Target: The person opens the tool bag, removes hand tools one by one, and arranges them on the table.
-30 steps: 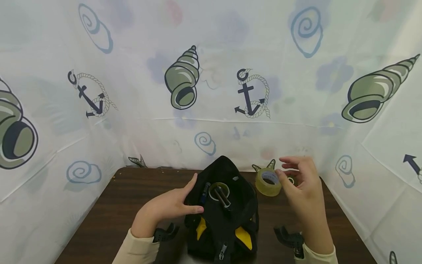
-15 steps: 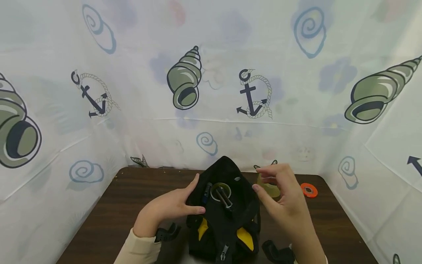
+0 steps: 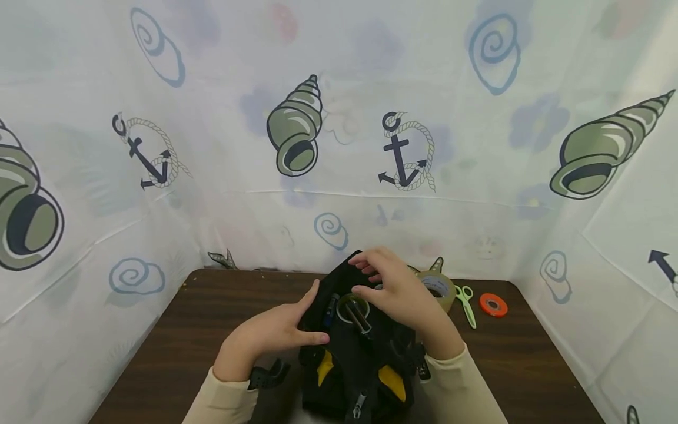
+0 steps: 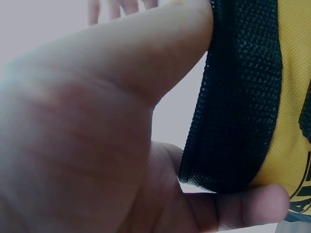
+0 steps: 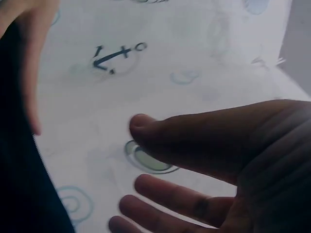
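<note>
A black and yellow zippered bag [image 3: 392,383] stands with its top gaping on the table. My left hand [image 3: 270,335] grips its left rim, and in the left wrist view the thumb and a finger lie on either side of the black edge [image 4: 238,97]. Over the bag's opening hovers my right hand [image 3: 397,288], fingers loosely bent and apart. Nothing shows between them in the right wrist view. Inside the bag sit a tape roll [image 3: 345,317], a dark pen-like thing with a metallic end [image 3: 359,318] across it, and a blue marker-like stick [image 3: 331,309].
Right of the bag, a yellowish tape roll [image 3: 449,293] is partly covered by my right arm. Beside it lie light green scissors [image 3: 466,305] and an orange disc [image 3: 494,305]. Patterned white cloth [image 3: 339,229] encloses the brown table [image 3: 212,306] at back and sides.
My right hand has swung left from beside the yellowish tape roll to over the bag's opening. The scissors and orange disc have come into sight. My left hand has stayed on the rim.
</note>
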